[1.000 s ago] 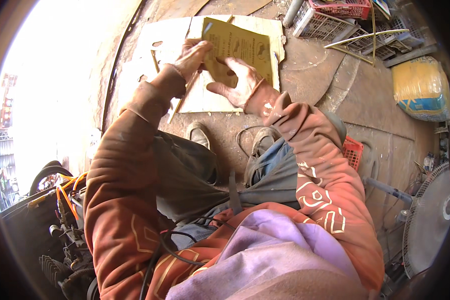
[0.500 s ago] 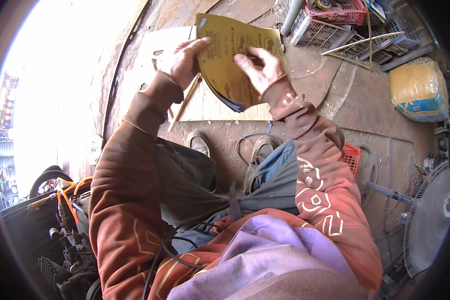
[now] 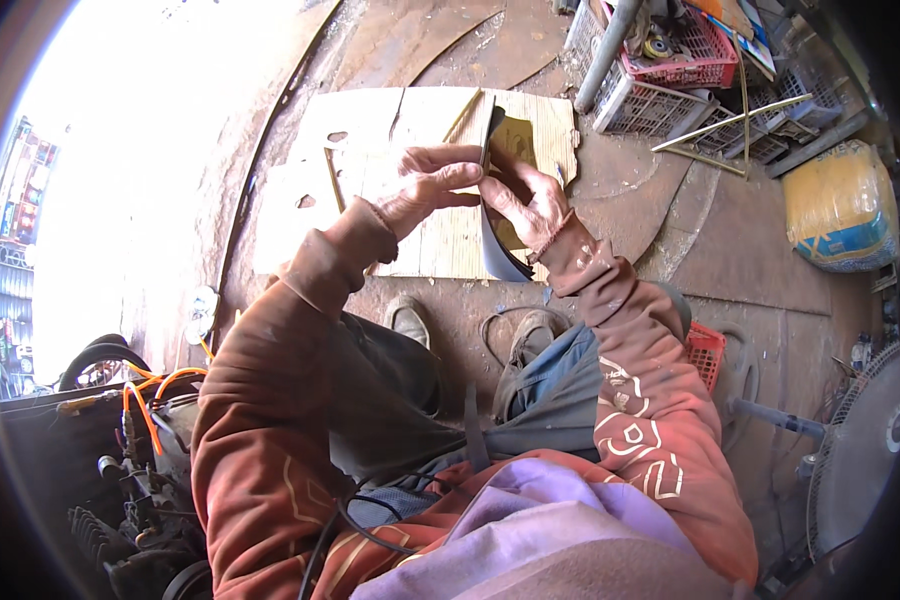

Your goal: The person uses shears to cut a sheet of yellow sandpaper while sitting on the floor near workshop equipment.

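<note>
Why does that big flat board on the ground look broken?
The cardboard sheet has holes cut out of it and ragged, notched edges, so it looks damaged. A sheet of sandpaper is bent double between the left hand and right hand.

Harsh daylight from the left blows the upper-left ground to white — the centre stays sharp, while the rim bends and darkens.

A rust-brown long-sleeved top with pale line patterns covers both arms, cuffs at frame centre; the right sleeve (image 3: pixel 650 400) shows whitish specks. Lilac cloth lies at the lower edge, grey trousers and worn shoes (image 3: pixel 410 320) mid-frame.
</note>
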{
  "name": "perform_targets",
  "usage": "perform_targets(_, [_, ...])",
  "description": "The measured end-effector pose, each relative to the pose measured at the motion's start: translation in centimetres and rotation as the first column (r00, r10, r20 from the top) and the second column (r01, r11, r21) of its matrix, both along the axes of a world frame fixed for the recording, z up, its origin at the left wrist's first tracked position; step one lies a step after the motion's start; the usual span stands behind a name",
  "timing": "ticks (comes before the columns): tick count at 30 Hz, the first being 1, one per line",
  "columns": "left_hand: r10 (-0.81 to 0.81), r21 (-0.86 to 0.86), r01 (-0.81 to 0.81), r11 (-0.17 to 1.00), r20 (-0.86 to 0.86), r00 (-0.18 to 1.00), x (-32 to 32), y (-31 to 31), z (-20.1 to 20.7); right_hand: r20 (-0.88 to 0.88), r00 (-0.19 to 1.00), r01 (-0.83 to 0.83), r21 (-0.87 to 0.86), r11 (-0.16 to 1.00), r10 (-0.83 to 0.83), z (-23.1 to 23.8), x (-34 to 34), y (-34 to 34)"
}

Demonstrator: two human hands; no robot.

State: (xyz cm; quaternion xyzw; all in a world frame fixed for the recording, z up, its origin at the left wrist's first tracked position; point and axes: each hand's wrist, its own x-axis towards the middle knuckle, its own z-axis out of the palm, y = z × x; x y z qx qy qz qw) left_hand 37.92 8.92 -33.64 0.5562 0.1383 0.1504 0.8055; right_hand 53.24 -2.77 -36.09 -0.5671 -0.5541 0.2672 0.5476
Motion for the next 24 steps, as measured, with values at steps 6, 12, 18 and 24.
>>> perform_targets(6, [0.014, 0.031, -0.014, 0.999, -0.023, 1.0, -0.3, 0.1, 0.2, -0.092, 0.995, -0.041, -0.032, 0.999, 0.038, 0.3, -0.1, -0.3])
perform_targets(12, [0.057, 0.051, -0.053, 0.997, -0.073, 0.996, -0.5, 0.0, 0.2, -0.103, 0.993, -0.065, 0.012, 0.998, 0.066, 0.6, -0.5, -0.5])
perform_targets(18, [0.052, 0.033, -0.049, 0.998, -0.098, 0.994, -0.7, -0.1, 0.6, -0.118, 0.99, -0.086, -0.045, 0.995, 0.081, 0.7, -0.5, -0.7])
perform_targets(24, [0.013, -0.06, -0.016, 0.998, -0.039, 0.999, -0.8, 0.2, 0.1, -0.168, 0.982, -0.091, -0.057, 0.994, 0.081, 0.1, -0.3, -0.7])
